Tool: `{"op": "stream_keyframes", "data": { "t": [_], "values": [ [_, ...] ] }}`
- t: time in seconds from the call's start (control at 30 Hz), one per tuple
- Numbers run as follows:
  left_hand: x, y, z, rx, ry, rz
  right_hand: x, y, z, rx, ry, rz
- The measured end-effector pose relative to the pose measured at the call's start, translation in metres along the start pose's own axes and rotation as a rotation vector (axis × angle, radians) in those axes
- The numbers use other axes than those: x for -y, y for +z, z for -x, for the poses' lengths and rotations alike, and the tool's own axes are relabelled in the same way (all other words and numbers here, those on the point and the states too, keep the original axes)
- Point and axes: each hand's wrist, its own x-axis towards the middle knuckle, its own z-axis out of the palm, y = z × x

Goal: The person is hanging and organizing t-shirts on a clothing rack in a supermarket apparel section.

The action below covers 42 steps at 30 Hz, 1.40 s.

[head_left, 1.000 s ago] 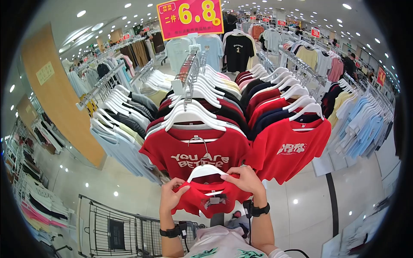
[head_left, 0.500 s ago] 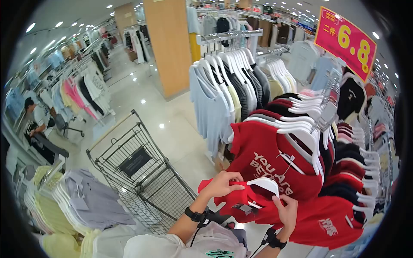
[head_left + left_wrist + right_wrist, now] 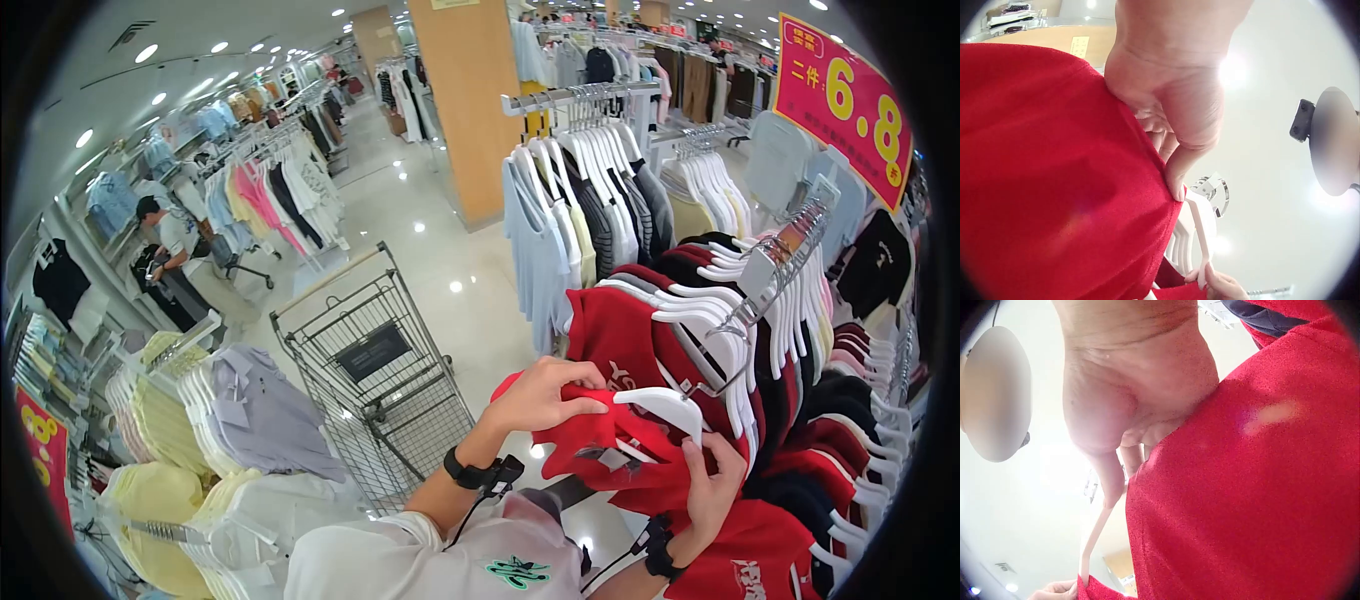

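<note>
A red T-shirt [image 3: 575, 465] hangs on a white hanger [image 3: 660, 405] in front of the person's chest. At one shoulder, the left hand [image 3: 545, 395] pinches the red cloth beside the hanger's end, its thumb on the near side in the left wrist view. The right hand [image 3: 712, 485] pinches the opposite shoulder, with its thumb against the hanger arm [image 3: 1094, 540] in the right wrist view. A pale tag shows inside the collar. Behind it, a darker red T-shirt [image 3: 610, 330] with white lettering hangs at the front of a full rack, overlapped by the held hanger.
A grey wire shopping cart [image 3: 340, 350] stands on the tiled floor to the left. Lavender shirts [image 3: 265, 410] and yellow ones hang on a near-left rack. Light blue tops [image 3: 535, 260] hang beyond the cart, before a wooden pillar [image 3: 465, 110]. Another person [image 3: 180, 235] is further left.
The head view has swung left, bringing the cart, the near-left rack and another person into sight. Both hands keep their hold on the red T-shirt and hanger.
</note>
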Motion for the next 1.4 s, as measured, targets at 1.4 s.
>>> {"op": "stream_keyframes", "data": {
  "t": [1.4],
  "values": [
    [0.072,-0.014,-0.23,0.756,0.428,0.289,0.027,0.006,-0.05,-0.32,-0.013,0.353]
  ]
}}
